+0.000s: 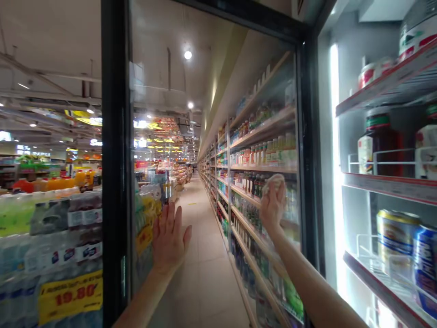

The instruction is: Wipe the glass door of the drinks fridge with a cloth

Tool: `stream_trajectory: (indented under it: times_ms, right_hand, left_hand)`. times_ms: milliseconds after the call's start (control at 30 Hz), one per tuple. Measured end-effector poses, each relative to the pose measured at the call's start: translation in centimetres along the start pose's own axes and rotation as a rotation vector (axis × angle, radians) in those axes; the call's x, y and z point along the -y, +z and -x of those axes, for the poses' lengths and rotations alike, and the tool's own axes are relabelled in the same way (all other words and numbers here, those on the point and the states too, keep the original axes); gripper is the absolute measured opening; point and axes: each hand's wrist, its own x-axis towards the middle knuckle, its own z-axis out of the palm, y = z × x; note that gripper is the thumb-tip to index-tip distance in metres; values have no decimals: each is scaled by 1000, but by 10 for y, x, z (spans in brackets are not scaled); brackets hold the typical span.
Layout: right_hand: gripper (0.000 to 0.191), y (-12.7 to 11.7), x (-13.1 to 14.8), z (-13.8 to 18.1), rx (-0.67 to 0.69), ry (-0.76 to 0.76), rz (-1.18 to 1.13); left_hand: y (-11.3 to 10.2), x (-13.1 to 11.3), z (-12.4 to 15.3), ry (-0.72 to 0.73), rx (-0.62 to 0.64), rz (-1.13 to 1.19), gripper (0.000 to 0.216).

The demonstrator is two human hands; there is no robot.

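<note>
Supermarket shelves show in a dark-framed glass door. My left hand is spread flat, palm toward the door; my right hand grips a pale cloth at the door's right side, near lit fridge shelves.

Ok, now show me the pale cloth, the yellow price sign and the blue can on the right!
Pale cloth (277, 180): head view, its upper part.
Yellow price sign (70, 297): head view, middle of its front.
Blue can (426, 268): head view, its side.
</note>
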Motion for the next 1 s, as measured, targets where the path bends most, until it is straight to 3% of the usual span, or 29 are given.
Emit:
stream_trajectory:
  times_ms: [33,67,167,200,233,367,400,433,533,567,600,700,733,767,800,867,900,933,1000]
  right_hand:
    - [48,0,-3,-4,-28,81,17]
    - [48,-1,-4,-6,-9,56,20]
    - [45,-2,-3,-1,181,-403,-34]
    - [44,-1,-4,-1,213,-491,-44]
    - [44,-1,-7,-4,199,-477,-42]
    - [48,1,-14,-29,-31,53,27]
    - [49,1,-9,-33,-33,55,26]
    - [49,2,-3,-35,1,-39,13]
    - [48,3,17,-32,180,-522,-51]
    - [49,3,19,-33,200,-577,-61]
    - [49,3,20,-36,184,-528,-59]
    - [50,6,20,-48,14,-48,-21]
    - [51,7,24,-48,-21,29,-18]
    - [51,8,30,-46,-25,-9,-29]
    - [51,9,38,-41,8,-148,-48]
    - [51,10,51,-32,136,-559,-91]
    - [51,10,54,-31,180,-679,-98]
    - [50,10,54,-34,193,-695,-91]
    - [49,10,48,-50,112,-417,-49]
  left_hand:
    - [0,0,0,5,-4,-4,71]
    - [0,0,0,11,-13,-9,71]
    - [0,-1,2,24,-39,-21,69]
    - [0,-1,1,24,-43,-20,69]
    - [-1,-1,0,22,-50,-17,69]
    - [-6,0,-18,26,-47,14,68]
    - [-7,1,-24,19,-46,16,67]
    - [-8,2,-31,9,-47,14,67]
    - [-7,5,-44,-9,-54,-5,66]
    - [-6,6,-46,-7,-54,-10,66]
    - [-6,6,-46,-7,-55,-15,66]
    - [-4,6,-45,2,-67,-41,68]
    - [-4,6,-44,2,-71,-51,69]
    - [-4,6,-43,3,-73,-59,69]
    - [-3,7,-43,6,-72,-62,68]
    - [-2,8,-42,9,-71,-57,67]
    - [-2,9,-41,11,-68,-52,67]
    - [-1,9,-41,14,-67,-47,67]
    - [-2,9,-41,17,-63,-39,67]
